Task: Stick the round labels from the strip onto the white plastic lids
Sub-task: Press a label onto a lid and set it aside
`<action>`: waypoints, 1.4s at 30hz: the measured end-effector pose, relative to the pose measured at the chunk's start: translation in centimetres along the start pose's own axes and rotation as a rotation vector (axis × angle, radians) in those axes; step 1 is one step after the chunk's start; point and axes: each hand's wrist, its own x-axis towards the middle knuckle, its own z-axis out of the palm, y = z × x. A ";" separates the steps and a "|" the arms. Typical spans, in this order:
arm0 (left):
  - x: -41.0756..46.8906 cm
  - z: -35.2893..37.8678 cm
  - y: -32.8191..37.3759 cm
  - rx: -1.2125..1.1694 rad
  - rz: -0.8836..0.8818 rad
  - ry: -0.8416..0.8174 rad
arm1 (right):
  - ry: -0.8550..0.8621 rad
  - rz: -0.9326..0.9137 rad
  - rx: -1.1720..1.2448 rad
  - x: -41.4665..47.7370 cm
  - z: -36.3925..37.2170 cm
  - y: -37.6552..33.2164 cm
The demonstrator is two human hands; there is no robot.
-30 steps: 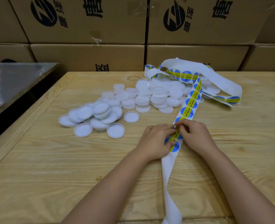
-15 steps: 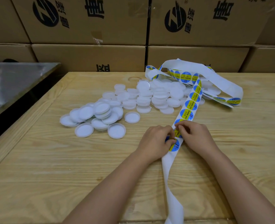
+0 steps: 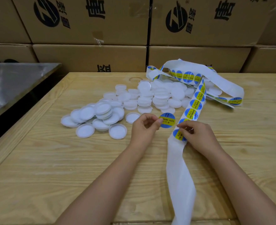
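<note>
Left grip [image 3: 144, 127] pinching one peeled label [image 3: 168, 120] by its edge, right grip [image 3: 199, 137] holding strip [image 3: 179, 176]; risk: label folding onto itself or landing off-centre on a lid [image 3: 117, 131].

L hand [image 3: 144, 129] & R hand [image 3: 199, 137] bare, forearms bare too (right to frame edge).

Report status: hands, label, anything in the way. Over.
Left hand pinches one round label, free of the strip. Right hand pinches the strip. Nearest lid beside left hand, nothing between.

Head camera looks down over table [image 3: 52, 159]
</note>
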 end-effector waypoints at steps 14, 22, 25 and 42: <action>0.0 1.2 -1.0 0.243 0.066 -0.027 | 0.142 0.216 0.646 0.3 1.4 -1.3; 3.6 -0.2 -2.6 1.327 0.352 0.013 | 0.235 0.255 0.635 0.4 1.4 -1.1; 4.0 0.1 -3.2 1.417 0.306 0.020 | 0.226 0.251 0.625 0.4 1.3 -1.1; 1.2 -0.2 0.1 0.040 -0.067 -0.015 | 0.096 0.150 0.736 0.1 2.6 -1.7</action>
